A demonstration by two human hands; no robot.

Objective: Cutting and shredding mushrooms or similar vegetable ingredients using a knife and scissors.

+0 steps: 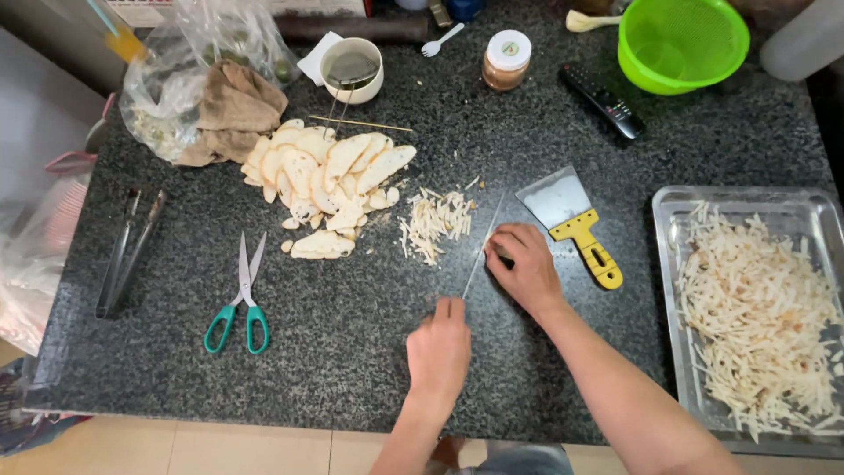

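Knife (pixel 482 251) gripped by left hand (pixel 440 347), right hand (pixel 525 264) beside blade.

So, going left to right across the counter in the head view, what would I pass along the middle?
Metal tongs → green-handled scissors → pile of pale slices → small heap of cut strips → knife blade → yellow-handled scraper → metal tray heaped with shredded strips.

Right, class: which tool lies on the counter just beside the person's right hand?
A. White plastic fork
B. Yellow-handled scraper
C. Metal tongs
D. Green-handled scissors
B: the yellow-handled scraper lies on the counter right next to the right hand, while the scissors and tongs sit far off to the other side.
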